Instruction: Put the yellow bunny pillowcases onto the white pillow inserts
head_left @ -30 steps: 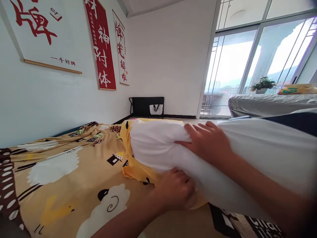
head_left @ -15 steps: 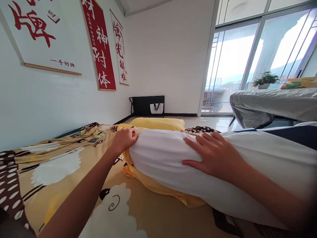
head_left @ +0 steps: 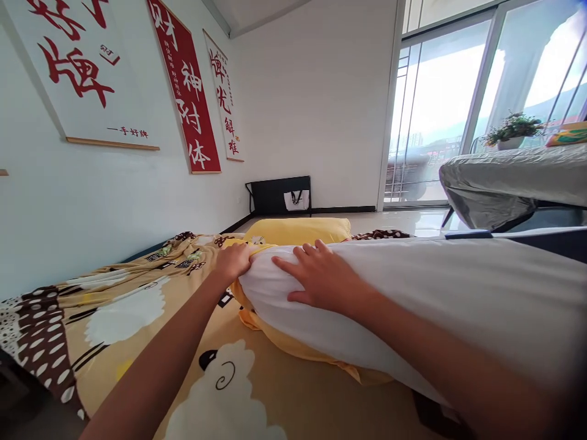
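A long white pillow (head_left: 426, 299) lies across the bed, its left end partly inside a yellow pillowcase (head_left: 302, 352). Yellow cloth shows under the pillow's near side and around its left end. My left hand (head_left: 233, 263) is closed on the pillowcase edge at that end, its fingertips partly hidden. On top of the pillow, close to the left end, rests my right hand (head_left: 323, 275), fingers spread and thumb apart. Just behind sits another yellow pillow (head_left: 302, 230).
A tan sheet (head_left: 183, 342) with sheep prints covers the bed. Wall scrolls (head_left: 186, 85) hang at left. A black folded frame (head_left: 270, 197) with a white bag (head_left: 296, 200) leans at the back wall. At right stands a silver-covered table (head_left: 518, 168) with a potted plant (head_left: 514, 129).
My right hand has slid left along the white pillow, closer to my left hand. My left hand keeps its hold on the pillowcase. The view has turned slightly.
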